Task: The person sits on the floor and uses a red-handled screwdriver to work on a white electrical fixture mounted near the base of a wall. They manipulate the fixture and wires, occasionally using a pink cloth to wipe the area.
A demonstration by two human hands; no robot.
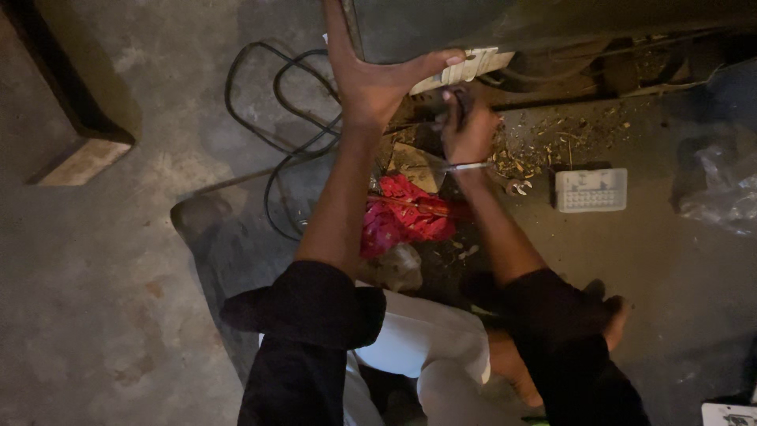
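1. Against the grey machine body (441, 28), the left hand (371, 83) lies flat, fingers spread, thumb on a white ribbed part (473, 67).
2. Just right of it, the right hand (467, 130) is closed on a small dark tool (459, 101).
3. Below both, a red cloth (402, 217) lies on the floor.

A dull, matt metal panel (441, 28) is pressed by the left hand (371, 87), and a ribbed, off-white plastic part (465, 67) is seen at its thumb. A thin, shiny metal bangle (467, 166) is worn below the right hand (469, 130). Between the forearms a crumpled red cloth (402, 217) is seen. Smooth black rubber-coated cable (268, 118) is coiled left of the hands, on a rough, matt concrete floor (118, 276). A white plastic tray (591, 190) is seen to the right.
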